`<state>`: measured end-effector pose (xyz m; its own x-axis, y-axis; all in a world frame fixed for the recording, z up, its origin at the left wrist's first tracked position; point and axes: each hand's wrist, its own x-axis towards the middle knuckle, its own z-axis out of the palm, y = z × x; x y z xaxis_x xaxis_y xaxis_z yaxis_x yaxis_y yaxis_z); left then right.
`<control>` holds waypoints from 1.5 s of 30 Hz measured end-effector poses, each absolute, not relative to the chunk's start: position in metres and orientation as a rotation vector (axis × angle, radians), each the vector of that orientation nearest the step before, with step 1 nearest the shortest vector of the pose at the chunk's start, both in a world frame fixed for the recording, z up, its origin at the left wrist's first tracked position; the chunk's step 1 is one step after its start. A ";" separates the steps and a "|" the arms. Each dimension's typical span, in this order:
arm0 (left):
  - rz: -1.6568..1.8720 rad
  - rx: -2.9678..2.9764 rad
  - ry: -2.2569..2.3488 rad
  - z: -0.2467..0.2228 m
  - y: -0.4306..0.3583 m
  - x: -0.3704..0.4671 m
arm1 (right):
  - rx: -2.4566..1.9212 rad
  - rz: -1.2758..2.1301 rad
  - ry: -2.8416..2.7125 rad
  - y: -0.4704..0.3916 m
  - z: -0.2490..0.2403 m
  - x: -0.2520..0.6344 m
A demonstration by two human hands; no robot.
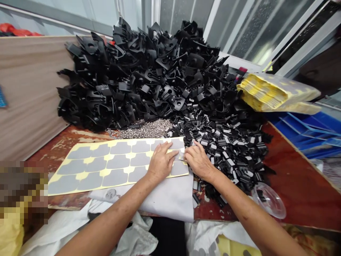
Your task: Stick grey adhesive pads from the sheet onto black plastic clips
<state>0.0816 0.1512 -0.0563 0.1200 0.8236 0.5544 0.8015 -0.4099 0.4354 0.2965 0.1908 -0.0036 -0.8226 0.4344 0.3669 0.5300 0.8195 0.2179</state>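
Observation:
A yellow backing sheet [109, 150] with rows of grey stickers [119, 161] lies flat on a pale grey cloth [170, 199] at the table's front. My left hand [161, 160] presses on the right part of this sheet, its fingers stretched out. Just beside it, at the sheet's right edge, my right hand [198, 160] has its fingertips pinched together on a grey sticker; its corner looks slightly lifted, though the fingers partly hide it. Small black parts with whitish faces [226, 156] lie right behind and beside my right hand.
Black plastic clip-like pieces [149, 78] form a big heap at the back. Before it lies a pile of metal chain [149, 128]. A clear plastic cup [269, 201] lies on its side at right. Yellow-edged sheets [277, 92] are stacked over blue bins [309, 131]. A brown board [32, 89] stands left.

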 end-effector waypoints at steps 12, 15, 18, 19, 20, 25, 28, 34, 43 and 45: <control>1.133 2.325 1.704 -0.054 0.151 0.081 | -0.873 -0.142 -2.528 0.172 -0.010 0.306; 1.096 2.344 1.698 -0.053 0.151 0.080 | -0.973 -0.095 -2.420 0.170 -0.010 0.314; 1.054 2.404 1.700 -0.052 0.150 0.080 | -1.019 -0.124 -2.383 0.174 -0.011 0.309; 1.034 2.431 1.698 -0.052 0.150 0.080 | -1.015 -0.143 -2.387 0.176 -0.012 0.305; 1.012 2.456 1.694 -0.051 0.150 0.080 | -1.009 -0.160 -2.386 0.179 -0.013 0.301; 0.951 2.496 1.710 -0.049 0.148 0.082 | -1.006 -0.176 -2.353 0.189 -0.019 0.290; 0.939 2.486 1.733 -0.048 0.148 0.084 | -0.851 -0.251 -2.443 0.186 -0.017 0.291; 0.937 2.460 1.763 -0.046 0.148 0.085 | -0.485 -0.299 -2.448 0.118 0.009 0.271; 0.921 2.451 1.685 -0.045 0.150 0.081 | -1.418 0.460 -2.054 -0.011 0.039 0.387; 0.953 2.414 1.670 -0.046 0.151 0.083 | -1.646 0.505 -1.877 -0.046 0.014 0.428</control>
